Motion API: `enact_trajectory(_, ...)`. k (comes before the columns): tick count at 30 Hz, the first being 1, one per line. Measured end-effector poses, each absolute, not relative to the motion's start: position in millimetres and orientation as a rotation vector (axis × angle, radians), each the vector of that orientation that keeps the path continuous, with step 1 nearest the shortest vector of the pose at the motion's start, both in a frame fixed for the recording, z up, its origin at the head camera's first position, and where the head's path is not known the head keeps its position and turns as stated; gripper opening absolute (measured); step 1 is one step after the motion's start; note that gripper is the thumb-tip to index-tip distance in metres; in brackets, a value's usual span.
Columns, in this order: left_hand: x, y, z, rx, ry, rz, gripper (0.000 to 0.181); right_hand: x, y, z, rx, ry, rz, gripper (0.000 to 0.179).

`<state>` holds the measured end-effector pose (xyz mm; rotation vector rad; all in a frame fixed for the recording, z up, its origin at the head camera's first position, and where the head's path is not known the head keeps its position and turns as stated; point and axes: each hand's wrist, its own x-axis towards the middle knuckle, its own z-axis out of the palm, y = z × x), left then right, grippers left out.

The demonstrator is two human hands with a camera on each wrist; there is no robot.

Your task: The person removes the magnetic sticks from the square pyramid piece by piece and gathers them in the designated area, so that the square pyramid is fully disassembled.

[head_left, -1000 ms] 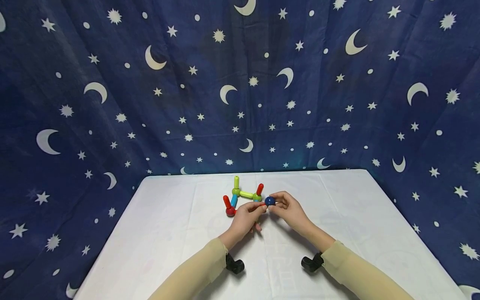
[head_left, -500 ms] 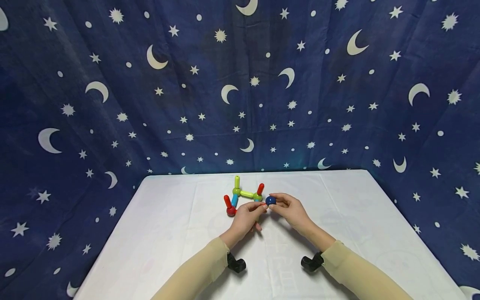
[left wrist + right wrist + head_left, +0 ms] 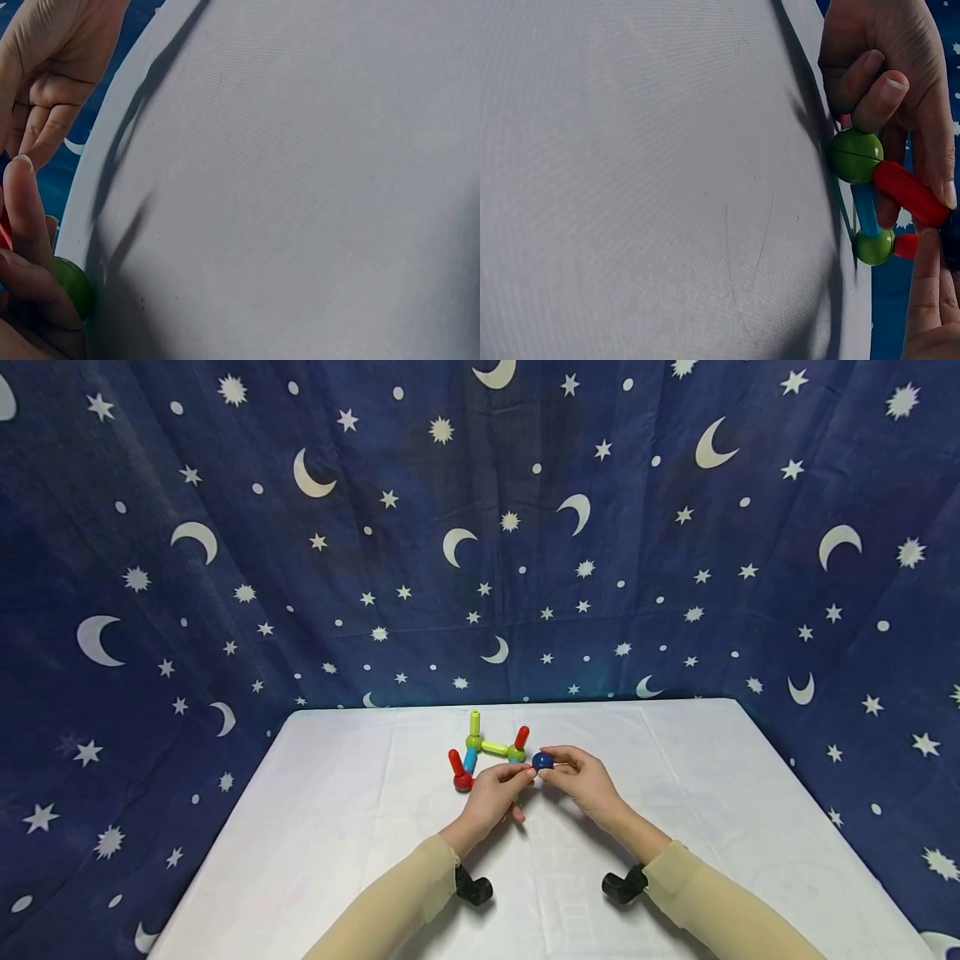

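A construction of colored balls and rods stands near the middle of the table in the head view. It has a red ball [image 3: 462, 782], a green ball [image 3: 474, 742], another green ball [image 3: 516, 753], and rods rising from them. My left hand [image 3: 489, 800] pinches a red rod [image 3: 909, 195], which rises from the nearest green ball [image 3: 856, 156]. The fingers and thumb of my right hand [image 3: 588, 785] grip a dark blue ball [image 3: 542, 761] at the top of that rod. Whether the rod is fully inside the blue ball is hidden by the fingers.
A white cloth covers the table [image 3: 675, 827]. Behind and at the sides hangs a dark blue curtain [image 3: 420, 568] with moons and stars. Black wrist cameras [image 3: 474, 887] sit at both cuffs.
Both hands stay almost in place, with the same hold on the rod and blue ball. The head view has shifted very slightly.
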<state>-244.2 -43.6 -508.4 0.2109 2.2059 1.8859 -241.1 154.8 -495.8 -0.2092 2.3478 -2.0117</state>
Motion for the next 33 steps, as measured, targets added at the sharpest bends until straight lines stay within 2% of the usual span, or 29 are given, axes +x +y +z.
enact_trajectory(26, -243.8, -42.0, -506.7, 0.223, 2.163, 1.927, 0.03, -245.4, 161.0, -493.8, -0.244, 2.42, -1.918, 0.043)
enact_trajectory(33, -243.6, -42.6, -506.1, 0.248, 2.161, 1.924, 0.029, -250.5, 163.5, -495.5, -0.266, 2.419, -1.921, 0.048)
